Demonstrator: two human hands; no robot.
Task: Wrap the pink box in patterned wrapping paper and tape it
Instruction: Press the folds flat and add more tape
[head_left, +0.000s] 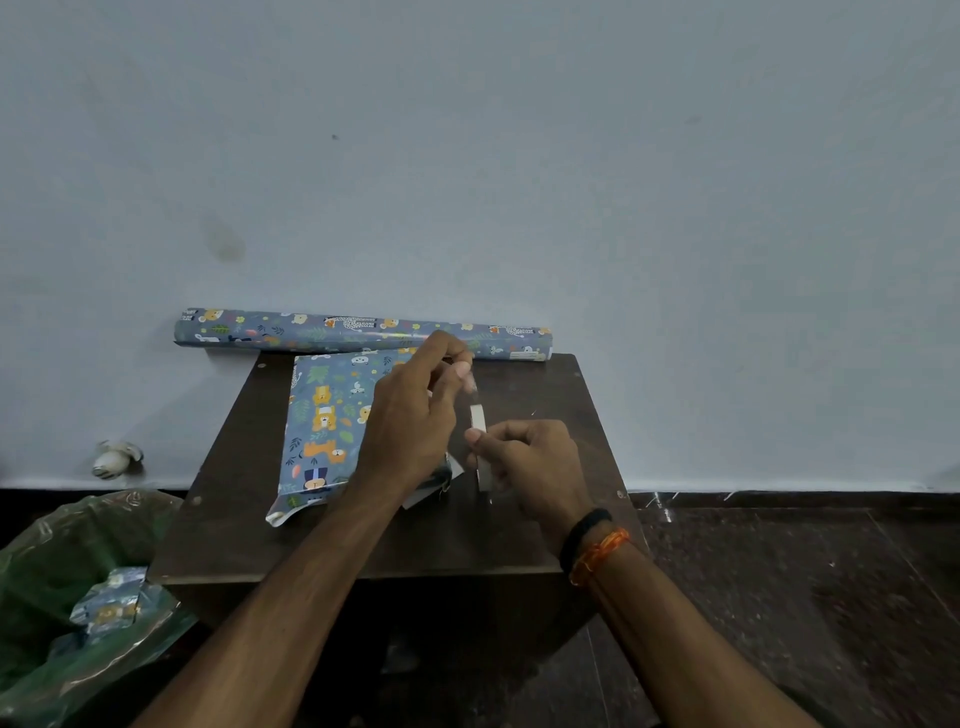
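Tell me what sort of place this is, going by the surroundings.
Probably a plain room in a home, not a workshop: a small dark wooden table is pushed against a bare pale wall, the floor is dark speckled stone, and a green bin bag of paper scraps sits beside it.

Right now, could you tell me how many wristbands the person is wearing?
2, both on the right wrist: a black band nearer the hand and an orange thread just behind it. The left wrist shows none.
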